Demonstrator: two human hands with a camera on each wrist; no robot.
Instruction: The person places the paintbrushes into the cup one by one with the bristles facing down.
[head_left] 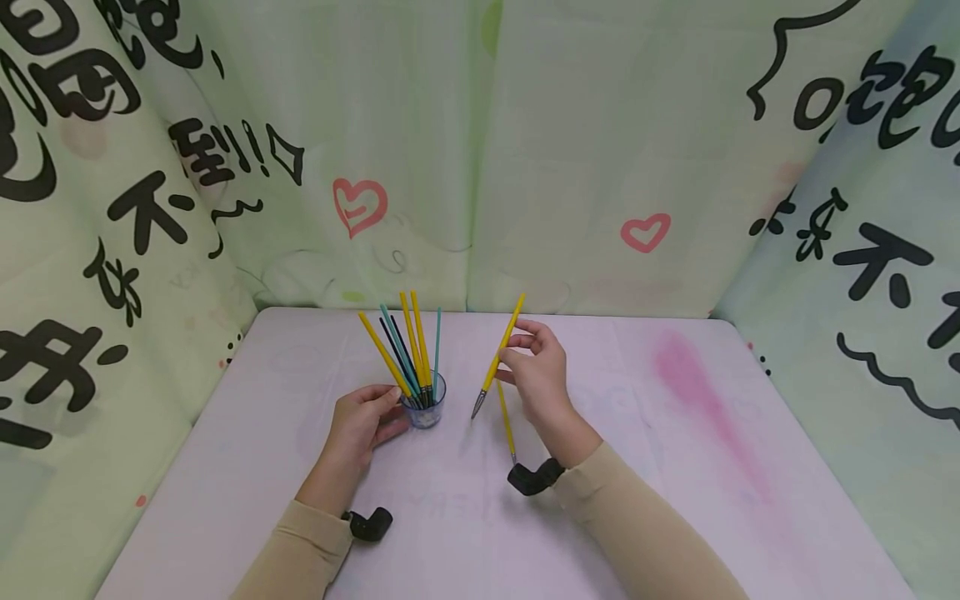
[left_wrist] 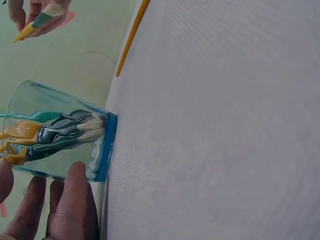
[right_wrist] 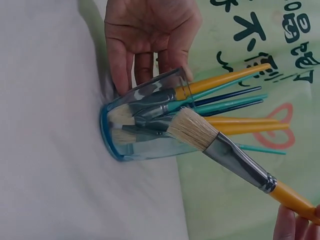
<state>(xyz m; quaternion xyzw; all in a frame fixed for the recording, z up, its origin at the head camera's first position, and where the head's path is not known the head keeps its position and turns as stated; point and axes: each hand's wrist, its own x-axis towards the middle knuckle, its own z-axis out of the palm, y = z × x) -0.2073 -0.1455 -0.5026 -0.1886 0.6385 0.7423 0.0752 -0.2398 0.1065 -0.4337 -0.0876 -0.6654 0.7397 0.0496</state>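
Note:
A clear cup with a bluish base (head_left: 426,419) stands upright on the table, with several yellow-, teal- and dark-handled paintbrushes (head_left: 417,342) in it, bristles down. My left hand (head_left: 365,423) touches the cup's left side with its fingertips; its fingers (left_wrist: 75,195) do not wrap round it. To the right of the cup, my right hand (head_left: 542,367) pinches the yellow handle of a flat paintbrush (right_wrist: 240,162). Its pale bristles point down and toward the cup, apart from it. Another yellow paintbrush (head_left: 506,417) lies on the table under my right wrist, its bristle end hidden.
The table has a pale pinkish cloth (head_left: 442,533) with a pink stain (head_left: 705,400) at the right. Light green curtains (head_left: 600,150) with black writing and red hearts close in the back and both sides. Each wrist carries a small black camera (head_left: 371,525).

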